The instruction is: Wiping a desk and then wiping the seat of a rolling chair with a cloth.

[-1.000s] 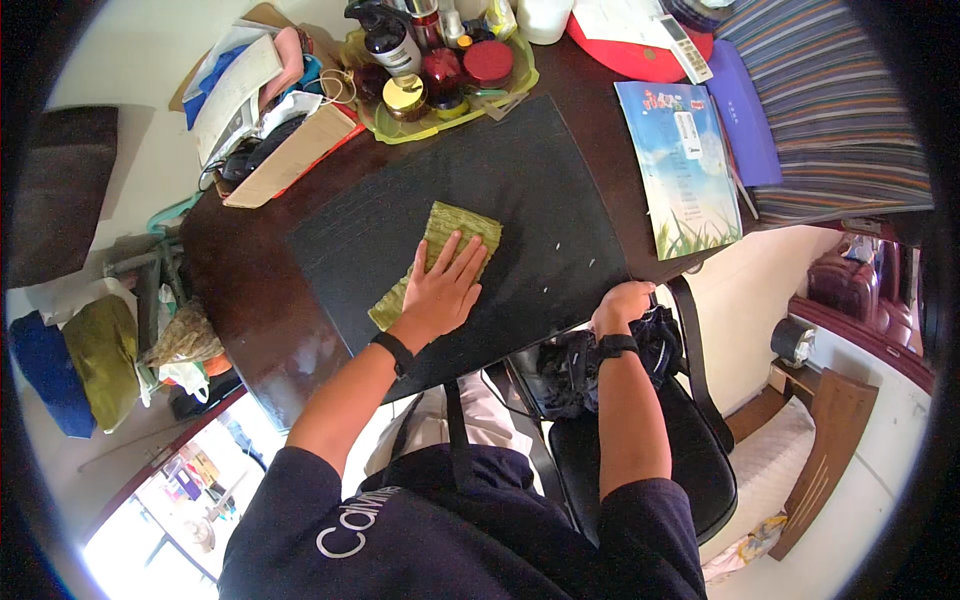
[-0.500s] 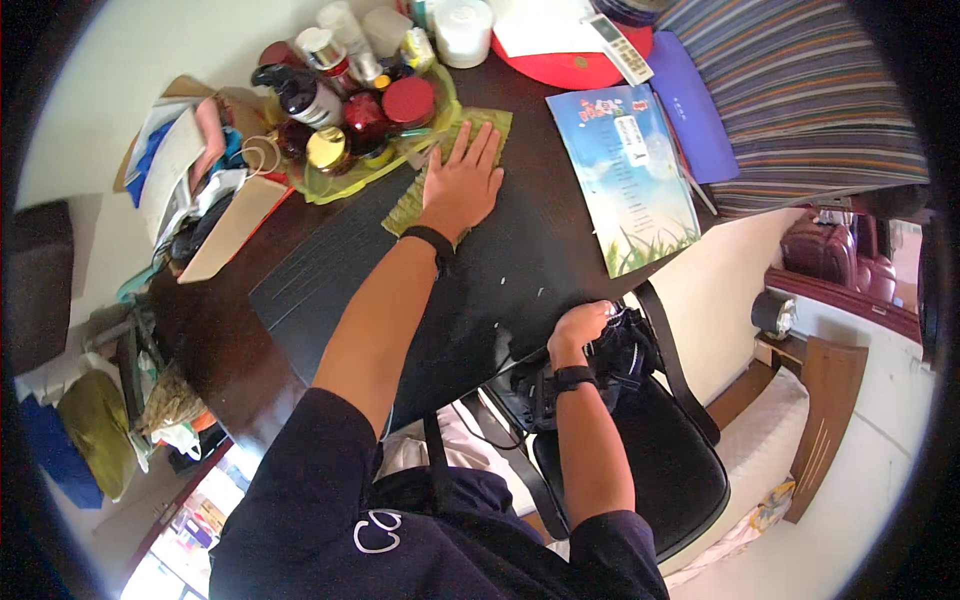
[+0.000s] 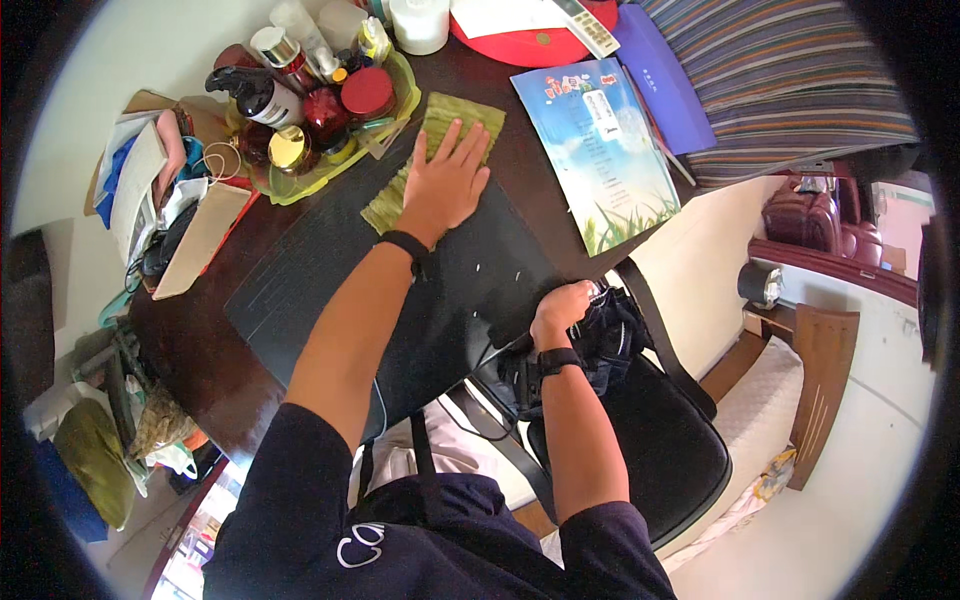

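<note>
My left hand (image 3: 443, 185) lies flat with fingers spread on a green cloth (image 3: 462, 112). The cloth rests partly on a black desk mat (image 3: 340, 250) and partly on the dark wooden desk (image 3: 190, 320). Just left of the cloth is a yellow-green tray (image 3: 300, 185) crowded with jars and bottles. My right hand (image 3: 562, 308) is closed at the mat's right corner, by the desk edge, beside a black bag (image 3: 608, 330) on a black chair (image 3: 640, 460). Its curled fingers hide what they grip.
A blue-and-green booklet (image 3: 600, 150) lies right of the cloth, with a purple folder (image 3: 665, 85) beyond it. At the back are a white remote control (image 3: 588, 28) and a white tub (image 3: 420, 25). Papers and cloth items (image 3: 160, 180) stand at the desk's left end.
The whole view has shifted. My left hand and the cloth's far end have slid slightly right, away from the tray. The right hand stays by the desk edge and bag.
</note>
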`<state>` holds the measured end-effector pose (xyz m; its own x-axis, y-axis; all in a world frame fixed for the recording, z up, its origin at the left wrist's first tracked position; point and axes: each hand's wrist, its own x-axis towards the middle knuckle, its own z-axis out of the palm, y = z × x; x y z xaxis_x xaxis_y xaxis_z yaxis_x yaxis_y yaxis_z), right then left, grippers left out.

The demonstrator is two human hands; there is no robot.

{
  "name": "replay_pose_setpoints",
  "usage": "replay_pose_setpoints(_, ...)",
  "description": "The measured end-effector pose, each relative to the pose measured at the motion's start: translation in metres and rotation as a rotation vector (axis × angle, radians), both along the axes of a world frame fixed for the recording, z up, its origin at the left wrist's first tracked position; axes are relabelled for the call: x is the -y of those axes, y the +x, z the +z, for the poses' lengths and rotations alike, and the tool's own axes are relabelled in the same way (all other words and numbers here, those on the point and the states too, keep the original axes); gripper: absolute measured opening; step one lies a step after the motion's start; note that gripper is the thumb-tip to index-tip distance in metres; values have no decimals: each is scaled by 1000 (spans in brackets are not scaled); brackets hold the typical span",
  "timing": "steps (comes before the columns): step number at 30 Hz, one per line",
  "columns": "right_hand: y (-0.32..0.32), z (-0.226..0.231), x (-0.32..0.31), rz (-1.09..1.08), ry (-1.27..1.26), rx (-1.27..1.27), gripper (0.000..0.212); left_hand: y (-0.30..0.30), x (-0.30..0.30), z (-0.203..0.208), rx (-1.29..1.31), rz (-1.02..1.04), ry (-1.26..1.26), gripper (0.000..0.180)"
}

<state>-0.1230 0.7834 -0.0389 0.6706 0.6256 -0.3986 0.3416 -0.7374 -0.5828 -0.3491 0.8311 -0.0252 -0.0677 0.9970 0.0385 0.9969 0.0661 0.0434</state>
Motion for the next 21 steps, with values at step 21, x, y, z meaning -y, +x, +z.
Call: replay_pose_setpoints(21,11,-18,2,1,153,-44,61,76,145,29,190,-230,-145,53)
